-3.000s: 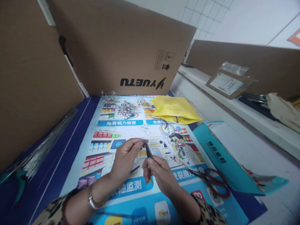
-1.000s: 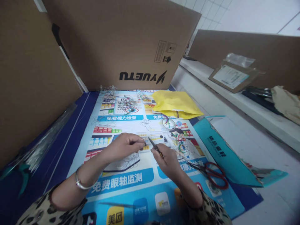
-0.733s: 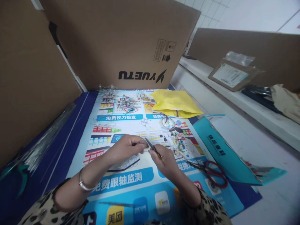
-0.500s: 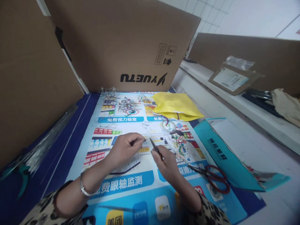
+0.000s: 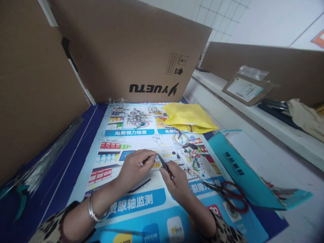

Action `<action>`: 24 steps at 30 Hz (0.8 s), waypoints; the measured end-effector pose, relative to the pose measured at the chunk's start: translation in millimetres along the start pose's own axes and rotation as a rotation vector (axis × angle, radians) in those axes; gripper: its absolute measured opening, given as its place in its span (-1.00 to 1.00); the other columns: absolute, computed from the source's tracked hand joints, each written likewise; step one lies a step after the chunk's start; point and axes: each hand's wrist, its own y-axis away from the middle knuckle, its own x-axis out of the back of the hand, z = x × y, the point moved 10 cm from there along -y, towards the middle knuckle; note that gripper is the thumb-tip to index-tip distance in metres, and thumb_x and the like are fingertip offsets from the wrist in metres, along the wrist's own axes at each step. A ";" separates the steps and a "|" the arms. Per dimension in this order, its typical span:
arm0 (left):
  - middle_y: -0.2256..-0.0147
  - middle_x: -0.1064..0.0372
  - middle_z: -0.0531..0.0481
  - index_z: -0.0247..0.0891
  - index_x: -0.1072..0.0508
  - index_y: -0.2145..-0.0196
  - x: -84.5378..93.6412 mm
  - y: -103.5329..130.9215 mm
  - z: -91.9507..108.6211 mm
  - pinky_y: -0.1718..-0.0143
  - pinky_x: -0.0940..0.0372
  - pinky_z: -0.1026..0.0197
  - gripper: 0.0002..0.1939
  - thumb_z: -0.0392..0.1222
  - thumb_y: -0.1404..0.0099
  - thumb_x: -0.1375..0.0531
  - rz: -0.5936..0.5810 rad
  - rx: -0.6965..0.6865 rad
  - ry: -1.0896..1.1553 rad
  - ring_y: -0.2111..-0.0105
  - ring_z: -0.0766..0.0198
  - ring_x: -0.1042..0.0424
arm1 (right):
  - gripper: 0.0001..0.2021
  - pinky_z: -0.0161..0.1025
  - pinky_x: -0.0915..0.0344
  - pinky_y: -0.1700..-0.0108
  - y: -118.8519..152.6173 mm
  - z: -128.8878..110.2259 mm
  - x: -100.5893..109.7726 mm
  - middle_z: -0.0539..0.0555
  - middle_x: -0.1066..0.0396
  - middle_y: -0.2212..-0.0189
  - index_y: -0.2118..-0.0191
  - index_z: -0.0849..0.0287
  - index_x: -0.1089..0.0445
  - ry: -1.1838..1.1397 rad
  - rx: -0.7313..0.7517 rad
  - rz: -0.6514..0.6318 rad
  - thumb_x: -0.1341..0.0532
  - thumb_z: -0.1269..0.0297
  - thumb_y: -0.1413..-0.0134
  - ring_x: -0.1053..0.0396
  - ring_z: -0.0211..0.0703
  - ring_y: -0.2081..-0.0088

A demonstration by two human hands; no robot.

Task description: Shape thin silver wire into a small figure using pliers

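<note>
My left hand [image 5: 138, 167], with a ring on one finger and a bangle at the wrist, is closed in a pinch; what sits between its fingertips is too small to make out. In my right hand [image 5: 176, 180] are dark, slim tweezers [image 5: 164, 164], gripped near the middle, their pointed tip pointing up and left. That tip meets the left fingertips or lies just beside them. Under the left hand lies a dark thin strip [image 5: 140, 185], partly hidden. Red-handled scissors [image 5: 231, 195] lie to the right of my right hand.
A printed poster [image 5: 141, 211] covers the blue table. On it lie wire tangles [image 5: 138, 114], coloured threads [image 5: 195, 160], a clear ring-shaped roll [image 5: 181, 138] and a yellow pouch [image 5: 189, 114]. A teal box [image 5: 233, 165] stands right; teal-handled pliers [image 5: 22, 197] left; cardboard [image 5: 126, 50] behind.
My two hands have come closer together, so the tweezers' tip now reaches the left fingertips. The whole view has shifted slightly.
</note>
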 end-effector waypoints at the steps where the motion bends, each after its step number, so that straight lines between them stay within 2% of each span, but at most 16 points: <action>1: 0.38 -0.52 0.04 -0.23 -0.50 0.34 -0.8 0.9 -1.0 0.32 -0.32 0.32 -0.84 -0.31 -0.19 -0.11 0.006 0.005 0.010 0.40 0.32 -0.47 | -0.82 -0.33 -0.12 0.42 -0.1 0.5 0.1 -0.01 -0.26 0.52 0.44 0.13 -0.18 -0.002 -0.002 0.004 -0.03 0.25 -0.17 -0.25 -0.23 0.44; 7: 0.36 -0.54 0.02 -0.22 -0.52 0.33 -1.6 6.2 -6.1 0.27 -0.37 0.30 -0.83 -0.28 -0.19 -0.12 0.047 0.060 0.055 0.37 0.29 -0.50 | -0.84 -0.33 -0.13 0.42 0.5 -1.0 0.4 -0.01 -0.26 0.52 0.44 0.13 -0.19 0.002 0.020 0.030 -0.04 0.28 -0.16 -0.25 -0.23 0.44; 15: 0.35 -0.54 0.02 -0.22 -0.52 0.31 -4.9 9.6 -11.8 0.23 -0.39 0.28 -0.83 -0.26 -0.20 -0.12 0.042 0.130 0.072 0.36 0.28 -0.51 | -0.84 -0.33 -0.15 0.42 1.4 -1.6 -0.9 -0.02 -0.25 0.53 0.44 0.12 -0.19 0.004 0.024 0.042 -0.03 0.28 -0.16 -0.25 -0.23 0.45; 24: 0.38 -0.53 0.05 -0.21 -0.51 0.28 -6.5 11.2 -10.9 0.30 -0.37 0.32 -0.82 -0.27 -0.22 -0.11 0.055 0.121 0.091 0.41 0.32 -0.49 | -0.84 -0.33 -0.13 0.43 2.5 -2.3 0.2 -0.02 -0.25 0.53 0.44 0.12 -0.19 -0.011 0.021 0.064 -0.03 0.28 -0.16 -0.25 -0.23 0.45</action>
